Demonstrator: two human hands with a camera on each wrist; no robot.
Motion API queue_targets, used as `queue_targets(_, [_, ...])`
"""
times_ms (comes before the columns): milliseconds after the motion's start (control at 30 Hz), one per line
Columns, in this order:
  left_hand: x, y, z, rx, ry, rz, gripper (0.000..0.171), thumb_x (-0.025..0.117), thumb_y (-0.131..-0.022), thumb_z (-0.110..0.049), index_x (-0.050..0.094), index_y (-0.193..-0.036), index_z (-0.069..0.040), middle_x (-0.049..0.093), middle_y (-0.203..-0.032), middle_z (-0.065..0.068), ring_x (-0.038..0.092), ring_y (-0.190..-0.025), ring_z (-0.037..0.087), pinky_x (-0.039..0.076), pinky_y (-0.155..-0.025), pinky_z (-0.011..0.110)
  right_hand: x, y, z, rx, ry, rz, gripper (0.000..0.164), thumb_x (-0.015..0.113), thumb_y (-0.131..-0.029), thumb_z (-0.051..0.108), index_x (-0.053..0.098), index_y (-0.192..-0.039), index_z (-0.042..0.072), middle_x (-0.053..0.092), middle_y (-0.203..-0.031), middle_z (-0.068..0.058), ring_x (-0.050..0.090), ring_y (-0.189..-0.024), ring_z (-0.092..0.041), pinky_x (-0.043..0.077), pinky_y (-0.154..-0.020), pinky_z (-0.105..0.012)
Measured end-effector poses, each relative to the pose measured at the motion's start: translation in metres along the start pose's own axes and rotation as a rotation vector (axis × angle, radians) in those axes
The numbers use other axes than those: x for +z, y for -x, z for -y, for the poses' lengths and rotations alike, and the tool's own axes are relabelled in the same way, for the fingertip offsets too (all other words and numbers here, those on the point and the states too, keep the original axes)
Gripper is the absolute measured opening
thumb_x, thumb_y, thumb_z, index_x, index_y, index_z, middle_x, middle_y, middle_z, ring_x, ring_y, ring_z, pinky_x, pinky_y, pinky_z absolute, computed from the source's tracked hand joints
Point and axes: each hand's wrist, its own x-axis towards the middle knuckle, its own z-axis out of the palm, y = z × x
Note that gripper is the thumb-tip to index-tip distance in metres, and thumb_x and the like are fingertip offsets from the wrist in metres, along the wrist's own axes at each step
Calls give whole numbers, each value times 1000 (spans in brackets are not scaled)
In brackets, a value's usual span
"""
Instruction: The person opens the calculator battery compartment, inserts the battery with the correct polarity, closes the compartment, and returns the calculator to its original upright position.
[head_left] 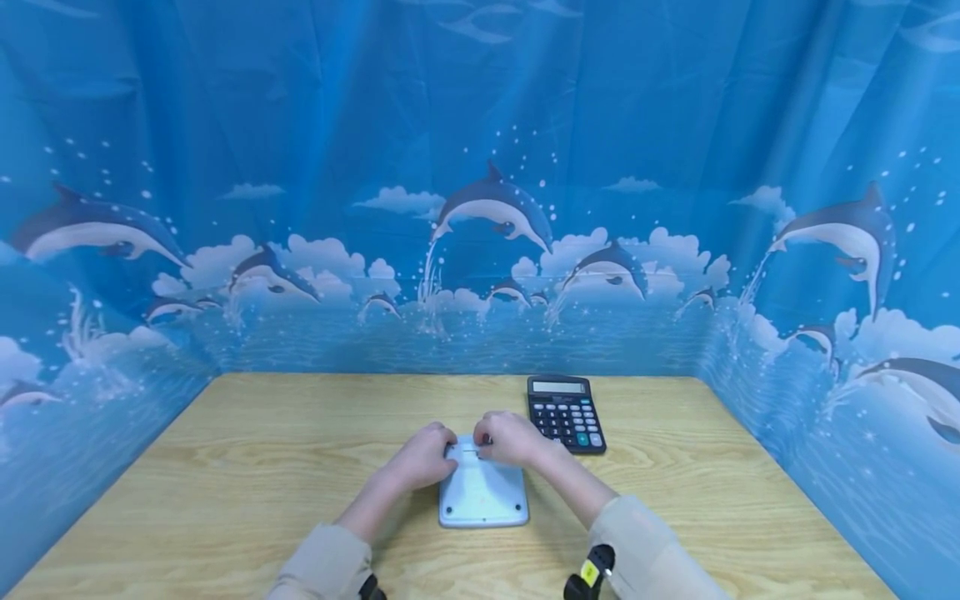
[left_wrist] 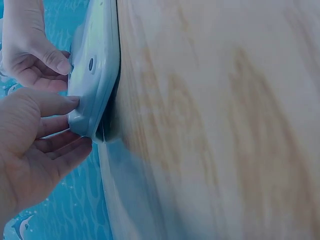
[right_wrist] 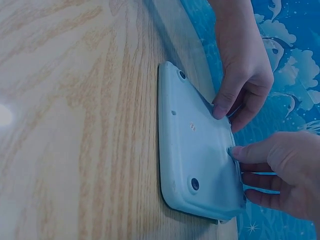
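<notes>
A white calculator (head_left: pixel 483 492) lies back side up on the table, with dark round feet near its corners and a narrow slot near its far edge. My left hand (head_left: pixel 425 454) grips its far left corner. In the left wrist view the left thumb (left_wrist: pixel 70 101) lies on the back, and the other fingers bend round the far edge. On the far right part, my right hand (head_left: pixel 512 439) pinches the edge by the slot. From the right wrist, the right thumb (right_wrist: pixel 245 152) shows pressed at a small dark spot on that edge, its fingers beyond the rim.
A black calculator (head_left: pixel 566 414) with a grey display lies face up just beyond my right hand. Blue dolphin-print curtains (head_left: pixel 480 250) rise behind and at both sides of the wooden table (head_left: pixel 262 475).
</notes>
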Motion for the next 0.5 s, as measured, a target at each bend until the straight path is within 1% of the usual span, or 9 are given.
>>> queue_targets(267, [-2,0,-1,-2,-8,8,32,67,-78,-7,62,-106,7,59,-101,16,59,-93,29,51,-82,40,0,-3,0,23,-16,19,19,70,-79,13,69,-98,13,62,-94,3,57,-86,-12,49,-76,-24])
queue_targets(500, [-2,0,-1,21,-28,6,32,68,-78,-7,63,-106,7,59,-102,17,59,-92,28,52,-81,39,0,-4,-2,39,-43,41,20,71,-78,12,69,-98,13,61,-93,3,56,-86,-12,49,-76,-25])
